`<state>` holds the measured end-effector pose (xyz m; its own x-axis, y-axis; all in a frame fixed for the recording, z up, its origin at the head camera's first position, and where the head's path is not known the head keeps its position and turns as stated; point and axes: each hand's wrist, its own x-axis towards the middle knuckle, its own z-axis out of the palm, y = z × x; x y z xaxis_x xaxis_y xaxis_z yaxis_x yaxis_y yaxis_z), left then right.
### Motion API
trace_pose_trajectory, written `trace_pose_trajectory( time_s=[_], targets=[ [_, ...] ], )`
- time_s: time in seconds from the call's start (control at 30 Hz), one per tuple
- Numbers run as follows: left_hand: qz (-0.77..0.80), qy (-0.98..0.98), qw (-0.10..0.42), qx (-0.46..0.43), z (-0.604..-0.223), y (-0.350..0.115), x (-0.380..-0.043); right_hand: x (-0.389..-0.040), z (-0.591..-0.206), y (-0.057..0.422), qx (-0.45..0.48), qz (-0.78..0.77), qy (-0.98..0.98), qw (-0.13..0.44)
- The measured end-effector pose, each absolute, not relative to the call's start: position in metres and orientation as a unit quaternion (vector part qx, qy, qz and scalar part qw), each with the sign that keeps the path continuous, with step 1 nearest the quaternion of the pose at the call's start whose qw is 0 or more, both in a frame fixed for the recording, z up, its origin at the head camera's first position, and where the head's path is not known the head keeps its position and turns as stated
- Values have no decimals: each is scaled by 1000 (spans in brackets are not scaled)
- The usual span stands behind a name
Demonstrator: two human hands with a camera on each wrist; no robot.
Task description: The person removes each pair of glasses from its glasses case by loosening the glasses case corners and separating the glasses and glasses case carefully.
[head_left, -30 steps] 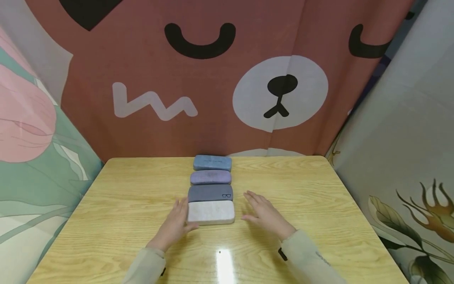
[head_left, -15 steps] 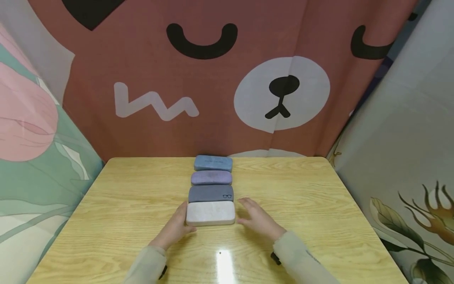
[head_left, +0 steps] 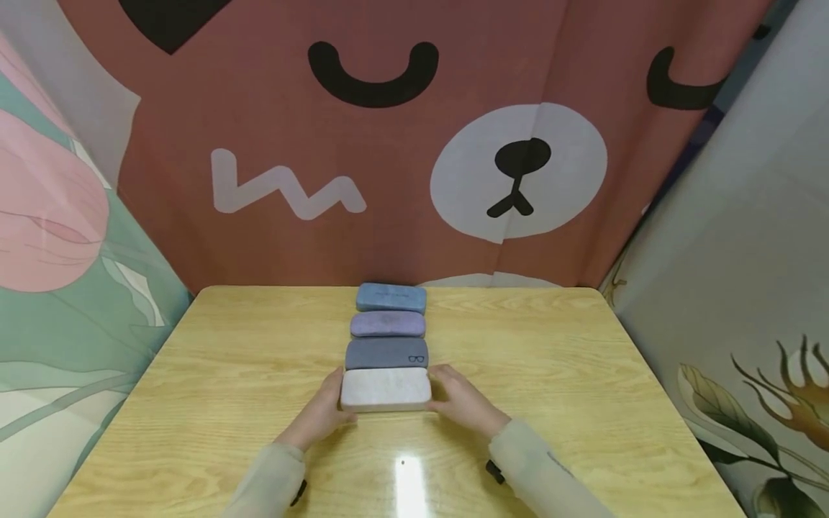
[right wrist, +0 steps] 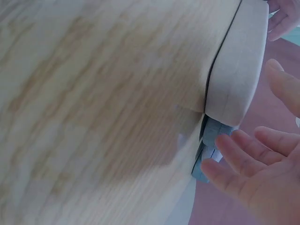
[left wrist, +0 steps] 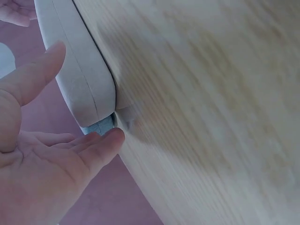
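Note:
Nearest me in a column of glasses cases lies a white glasses case point(head_left: 386, 388). At its left end is my left hand point(head_left: 320, 411), fingers extended and thumb by the front edge. My right hand point(head_left: 468, 404) stands at the opposite end in much the same way. Both wrist views show the fingers straight, not curled round the white case; whether they touch it I cannot tell. Directly behind it sits a grey glasses case point(head_left: 382, 353) with a small glasses drawing. A purple case point(head_left: 388, 324) and a blue case point(head_left: 391, 296) follow farther back.
All the cases rest on a light wooden table point(head_left: 259, 345). A reddish-brown cloth point(head_left: 272, 237) printed with a bear face hangs behind its far edge. Floral cloths flank both sides, the left one green point(head_left: 142, 237).
My right hand has moved left, from a gap away to the right end of the white case. The left hand has barely shifted, and the cases keep their places.

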<state>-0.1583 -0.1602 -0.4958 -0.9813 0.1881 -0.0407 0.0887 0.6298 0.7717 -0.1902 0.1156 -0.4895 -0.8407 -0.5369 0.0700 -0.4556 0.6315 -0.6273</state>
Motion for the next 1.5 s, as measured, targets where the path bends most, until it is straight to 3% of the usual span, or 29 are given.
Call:
trace_pose_trajectory(
  time_s=[0.47, 1.03, 1.5],
  targets=[
    [427, 899, 62, 75, -493, -161, -163, -193, -490, 106, -273, -319, 905, 63],
    [392, 909, -17, 139, -505, -157, -173, -190, -495, 95, -262, -351, 898, 51],
    [372, 921, 7, 114, -501, -154, -166, -183, -493, 96, -254, -337, 906, 41]
  ],
)
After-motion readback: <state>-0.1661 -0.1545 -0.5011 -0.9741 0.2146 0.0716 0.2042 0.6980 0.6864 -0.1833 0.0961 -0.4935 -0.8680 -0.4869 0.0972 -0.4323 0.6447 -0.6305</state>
